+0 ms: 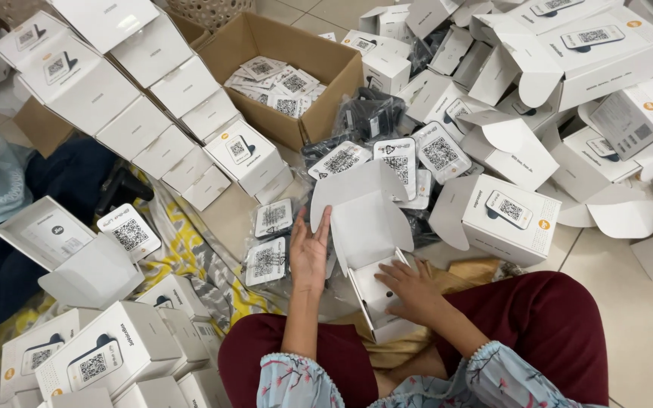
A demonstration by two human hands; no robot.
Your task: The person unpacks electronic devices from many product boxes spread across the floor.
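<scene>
At frame centre, left hand (309, 253) spread flat beside open white box (368, 249) — right hand (410, 291) pressed inside; brown carton (281, 75) of square cards upper middle, white boxes (100, 75) heaped over tiled floor (636, 325).

Seated on the floor (644, 332) in dark red trousers, amid heaps of white boxes. Left hand (310, 253) flat against the raised lid of an open white box (364, 227), fingers straight. Right hand (410, 291) pressed down inside the box's tray. Just left of the hands, bagged code cards (267, 261). Behind, a cardboard carton (319, 64) filled with more cards. Closed boxes stacked along the left.
</scene>
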